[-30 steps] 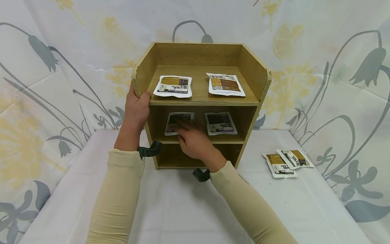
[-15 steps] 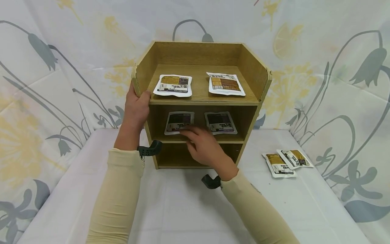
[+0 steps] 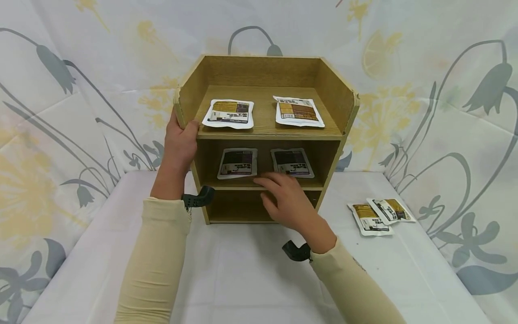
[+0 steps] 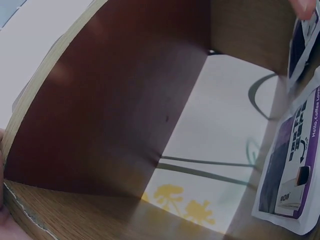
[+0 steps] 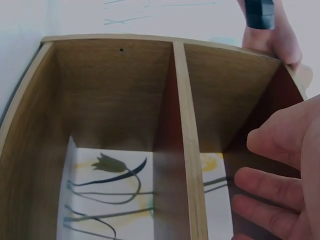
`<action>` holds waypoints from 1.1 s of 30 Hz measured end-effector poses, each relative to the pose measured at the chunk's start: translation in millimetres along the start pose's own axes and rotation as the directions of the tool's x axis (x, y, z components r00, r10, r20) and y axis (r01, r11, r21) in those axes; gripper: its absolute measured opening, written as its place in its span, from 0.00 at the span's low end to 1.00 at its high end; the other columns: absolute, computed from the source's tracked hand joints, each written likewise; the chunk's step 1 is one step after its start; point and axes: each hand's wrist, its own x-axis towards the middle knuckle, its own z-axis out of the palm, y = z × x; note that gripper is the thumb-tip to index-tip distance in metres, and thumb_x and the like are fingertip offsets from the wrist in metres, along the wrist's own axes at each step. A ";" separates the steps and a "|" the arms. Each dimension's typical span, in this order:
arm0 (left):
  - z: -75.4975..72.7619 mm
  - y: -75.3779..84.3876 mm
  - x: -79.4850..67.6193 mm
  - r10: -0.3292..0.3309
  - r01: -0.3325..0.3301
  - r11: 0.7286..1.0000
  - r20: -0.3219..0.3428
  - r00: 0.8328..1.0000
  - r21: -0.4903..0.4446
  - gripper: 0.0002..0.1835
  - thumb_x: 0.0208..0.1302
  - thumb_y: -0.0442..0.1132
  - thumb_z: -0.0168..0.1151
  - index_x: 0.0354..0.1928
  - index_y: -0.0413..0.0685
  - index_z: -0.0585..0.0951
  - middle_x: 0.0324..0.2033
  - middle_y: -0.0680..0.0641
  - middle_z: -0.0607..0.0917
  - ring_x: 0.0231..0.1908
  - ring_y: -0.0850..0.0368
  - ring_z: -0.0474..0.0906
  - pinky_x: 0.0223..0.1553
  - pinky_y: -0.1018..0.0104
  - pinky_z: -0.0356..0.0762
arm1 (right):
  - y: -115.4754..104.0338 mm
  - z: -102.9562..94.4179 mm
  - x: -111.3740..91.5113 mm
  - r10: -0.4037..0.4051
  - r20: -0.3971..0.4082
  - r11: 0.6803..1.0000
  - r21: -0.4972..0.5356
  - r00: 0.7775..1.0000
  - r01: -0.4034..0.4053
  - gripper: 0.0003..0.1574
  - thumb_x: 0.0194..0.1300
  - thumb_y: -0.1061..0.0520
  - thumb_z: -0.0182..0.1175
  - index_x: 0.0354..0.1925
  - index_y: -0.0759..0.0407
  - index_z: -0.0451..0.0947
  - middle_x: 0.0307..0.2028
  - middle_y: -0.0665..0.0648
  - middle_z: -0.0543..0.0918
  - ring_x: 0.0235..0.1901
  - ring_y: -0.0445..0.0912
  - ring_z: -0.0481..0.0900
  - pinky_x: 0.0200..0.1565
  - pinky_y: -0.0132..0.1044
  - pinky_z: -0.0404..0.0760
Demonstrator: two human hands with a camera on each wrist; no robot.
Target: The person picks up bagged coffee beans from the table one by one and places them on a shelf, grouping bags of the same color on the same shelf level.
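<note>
My left hand [image 3: 180, 143] grips the upper left side of a small wooden shelf [image 3: 267, 136], thumb in front. My right hand [image 3: 289, 200] is in front of the middle shelf, fingers loosely bent and holding nothing. Behind it, two dark-labelled white pouches lie side by side: a left pouch [image 3: 238, 162] and a right pouch [image 3: 292, 161], whose lower edge the hand partly covers. In the left wrist view a purple-edged pouch [image 4: 295, 165] lies on the shelf. On the top shelf are a yellow-labelled pouch [image 3: 228, 113] and a brown-labelled pouch [image 3: 298, 111].
Two more pouches [image 3: 380, 217] overlap on the white tabletop [image 3: 243, 274] right of the shelf. The bottom compartment [image 5: 112, 100] shows a patterned backing. A flower-print cloth [image 3: 421, 112] hangs behind and at both sides.
My right hand has drawn back from the left pouch on the middle shelf, moving right and toward me. The left hand keeps its grip on the shelf's side.
</note>
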 end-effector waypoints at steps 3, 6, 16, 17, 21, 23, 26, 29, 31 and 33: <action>0.2 -0.4 0.2 0.001 -0.001 1.000 -0.002 1.000 0.008 0.22 0.70 0.41 0.45 0.66 0.56 0.65 0.57 0.43 0.72 0.57 0.53 0.68 0.61 0.54 0.64 | 2.2 -5.1 -7.6 0.003 -0.010 1.000 0.003 1.000 -0.003 0.21 0.65 0.57 0.59 0.56 0.53 0.78 0.53 0.55 0.80 0.54 0.52 0.77 0.56 0.51 0.75; -0.1 -0.8 1.1 0.006 -0.006 1.000 -0.003 1.000 0.004 0.23 0.70 0.41 0.45 0.66 0.56 0.65 0.58 0.44 0.72 0.57 0.54 0.67 0.61 0.55 0.64 | 5.5 -9.4 -14.2 0.012 -0.020 1.000 0.005 1.000 -0.012 0.19 0.65 0.57 0.59 0.54 0.53 0.79 0.51 0.55 0.81 0.53 0.52 0.78 0.55 0.49 0.76; 0.4 0.5 -0.3 -0.009 0.009 1.000 -0.004 1.000 0.008 0.23 0.70 0.41 0.45 0.66 0.56 0.65 0.59 0.43 0.72 0.59 0.52 0.67 0.63 0.52 0.63 | 20.0 -19.9 -37.8 0.095 0.012 0.995 -0.008 0.995 -0.095 0.16 0.65 0.55 0.60 0.51 0.54 0.80 0.47 0.53 0.84 0.48 0.51 0.81 0.51 0.48 0.79; 0.5 0.8 -0.6 -0.010 0.010 1.000 -0.004 1.000 0.010 0.23 0.71 0.41 0.45 0.66 0.56 0.65 0.60 0.42 0.72 0.59 0.52 0.67 0.63 0.51 0.63 | 21.9 -20.7 -39.8 0.104 0.017 0.995 -0.008 0.994 -0.104 0.16 0.65 0.55 0.60 0.51 0.54 0.80 0.47 0.53 0.84 0.48 0.51 0.81 0.50 0.48 0.79; 0.0 1.8 -2.1 -0.010 0.010 1.000 0.000 1.000 0.013 0.23 0.71 0.41 0.44 0.67 0.56 0.64 0.60 0.42 0.71 0.59 0.51 0.67 0.63 0.50 0.63 | 28.9 -24.0 -47.5 0.137 0.038 0.991 -0.011 0.990 -0.137 0.15 0.64 0.55 0.61 0.49 0.55 0.81 0.46 0.54 0.85 0.46 0.51 0.82 0.47 0.48 0.80; -0.3 2.0 -2.4 -0.011 0.011 1.000 0.001 1.000 0.016 0.23 0.71 0.42 0.44 0.67 0.56 0.64 0.60 0.42 0.71 0.59 0.51 0.67 0.63 0.50 0.63 | 33.0 -24.6 -51.3 0.152 0.045 0.988 -0.022 0.987 -0.151 0.14 0.63 0.54 0.62 0.47 0.56 0.81 0.45 0.54 0.85 0.46 0.51 0.83 0.46 0.48 0.80; -0.7 2.4 -2.4 -0.008 0.008 1.000 0.000 1.000 0.014 0.23 0.71 0.42 0.45 0.67 0.55 0.64 0.60 0.42 0.71 0.59 0.52 0.67 0.63 0.51 0.63 | 39.5 -25.0 -57.6 0.167 0.056 0.986 -0.032 0.984 -0.166 0.13 0.63 0.54 0.62 0.45 0.57 0.81 0.43 0.54 0.86 0.43 0.50 0.83 0.44 0.47 0.81; -0.9 2.0 -2.3 -0.001 0.001 1.000 0.003 1.000 0.019 0.23 0.71 0.42 0.45 0.67 0.55 0.64 0.59 0.42 0.71 0.58 0.52 0.67 0.63 0.51 0.63 | 46.4 -25.4 -64.3 0.180 0.066 0.983 -0.038 0.981 -0.178 0.12 0.63 0.55 0.62 0.45 0.57 0.82 0.42 0.54 0.86 0.41 0.50 0.83 0.42 0.46 0.80; -0.7 1.7 -2.4 0.000 0.000 1.000 0.006 1.000 0.021 0.23 0.71 0.43 0.45 0.67 0.55 0.64 0.58 0.43 0.72 0.58 0.52 0.68 0.62 0.52 0.64 | 51.1 -26.5 -68.9 0.188 0.069 0.982 -0.040 0.980 -0.185 0.12 0.63 0.55 0.62 0.44 0.58 0.82 0.42 0.55 0.86 0.40 0.50 0.83 0.41 0.47 0.80; -0.6 1.1 -2.6 -0.003 0.002 1.000 0.007 1.000 0.023 0.23 0.71 0.43 0.45 0.66 0.55 0.64 0.57 0.43 0.71 0.57 0.53 0.68 0.61 0.52 0.64 | 56.1 -27.8 -73.2 0.197 0.068 0.980 -0.041 0.978 -0.195 0.12 0.63 0.55 0.62 0.44 0.58 0.82 0.42 0.55 0.86 0.40 0.51 0.83 0.41 0.48 0.80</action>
